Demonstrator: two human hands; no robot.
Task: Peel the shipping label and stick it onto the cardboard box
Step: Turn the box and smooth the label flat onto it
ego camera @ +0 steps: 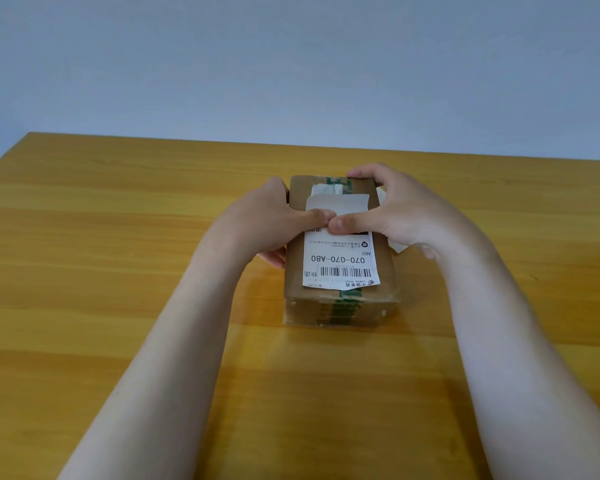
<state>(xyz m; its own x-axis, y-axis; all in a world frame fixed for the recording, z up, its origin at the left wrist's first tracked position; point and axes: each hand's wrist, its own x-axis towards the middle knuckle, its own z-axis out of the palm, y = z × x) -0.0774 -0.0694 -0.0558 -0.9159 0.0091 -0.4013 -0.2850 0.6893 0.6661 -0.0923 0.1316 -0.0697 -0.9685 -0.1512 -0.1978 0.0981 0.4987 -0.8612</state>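
Label [340,261] laid lengthwise on cardboard box [385,268] | pressed by both thumbs mid-length | left hand [274,220] and right hand [395,209] curled round box sides

My left hand [274,216] and my right hand [392,209] are both bare: no gloves, no rings, no watch or band at either wrist. My forearms are bare as well, with no sleeve or cuff showing anywhere along them up to where they leave view at seven o'clock and five o'clock. The nails I can see, on the two thumbs, are short and unpainted, with a plain natural sheen. I see no tattoos, plasters or markings on the hands or forearms. Nothing more of me shows than these two arms.
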